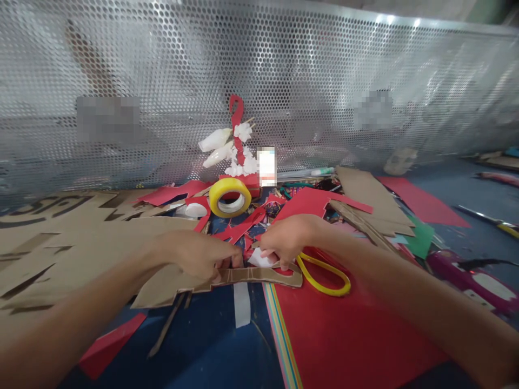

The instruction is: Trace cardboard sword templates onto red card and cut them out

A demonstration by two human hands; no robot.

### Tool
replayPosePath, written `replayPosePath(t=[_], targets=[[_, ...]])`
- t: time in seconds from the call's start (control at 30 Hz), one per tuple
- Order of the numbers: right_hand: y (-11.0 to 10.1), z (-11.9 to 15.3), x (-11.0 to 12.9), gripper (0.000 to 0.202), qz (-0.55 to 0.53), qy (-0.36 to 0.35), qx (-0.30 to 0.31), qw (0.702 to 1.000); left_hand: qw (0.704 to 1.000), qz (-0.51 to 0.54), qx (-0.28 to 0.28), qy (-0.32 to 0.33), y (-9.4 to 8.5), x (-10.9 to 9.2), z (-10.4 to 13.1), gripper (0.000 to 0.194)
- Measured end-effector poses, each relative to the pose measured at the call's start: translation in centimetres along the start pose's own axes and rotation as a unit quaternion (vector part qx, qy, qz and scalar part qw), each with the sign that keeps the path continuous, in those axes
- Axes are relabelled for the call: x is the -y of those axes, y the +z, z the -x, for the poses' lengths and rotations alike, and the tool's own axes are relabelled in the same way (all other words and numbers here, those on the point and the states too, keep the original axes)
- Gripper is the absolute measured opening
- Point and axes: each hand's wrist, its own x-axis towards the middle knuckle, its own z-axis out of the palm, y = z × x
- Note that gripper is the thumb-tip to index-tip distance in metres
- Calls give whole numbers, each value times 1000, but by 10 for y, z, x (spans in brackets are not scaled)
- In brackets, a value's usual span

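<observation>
A narrow cardboard strip (253, 275) with a hooked right end lies crosswise in front of me; pale bands cross it. My left hand (198, 253) grips its left part with curled fingers. At the hooked end, the fingers of my right hand (288, 237) are closed on the strip. A bit of red shows inside the hook. White paper (260, 258) lies between the hands, close to my right fingertips. Beside the right hand is a yellow looped handle (326, 276); the rest of that tool is hidden. Below the strip, a piece of pale tape (242, 305) extends over the blue table.
Red paper sheets (344, 329) are stacked front right. Cut cardboard (93, 254) covers the left. A yellow tape roll (219, 198) stands behind the hands, before a red hook-shaped piece (236, 116) with white flowers. A perforated metal panel (308, 81) bounds the back.
</observation>
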Motion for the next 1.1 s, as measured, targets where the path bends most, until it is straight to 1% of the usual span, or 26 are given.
replayPosePath(t=[0.13, 0.23, 0.3, 0.43, 0.53, 0.63, 0.83, 0.97, 1.1], targets=[[2, -1, -2, 14, -2, -9, -8, 1000, 1000, -6, 7, 0, 1, 0, -3, 38], [2, -2, -3, 16, -7, -13, -9, 1000, 1000, -6, 2, -2, 2, -3, -4, 29], [2, -2, -4, 17, -10, -9, -5, 1000, 1000, -2, -20, -4, 5, -7, -5, 22], [2, -2, -4, 19, -19, -6, -6, 1000, 997, 5, -79, -8, 14, -16, -10, 29], [2, -2, -5, 16, -22, -19, -6, 1000, 995, -3, -96, -6, 19, -20, -15, 28], [3, -3, -6, 15, -26, -27, -2, 999, 995, -30, -100, -1, 22, -21, -17, 22], [2, -1, -5, 17, -34, -18, 0, 999, 993, -46, -105, 6, 22, -20, -16, 19], [1, 2, -4, 17, -35, -11, 2, 999, 994, -34, -106, 2, 21, -20, -16, 20], [1, 0, -4, 16, -24, -11, 1, 1000, 997, -2, -81, 14, 16, -16, -15, 24]])
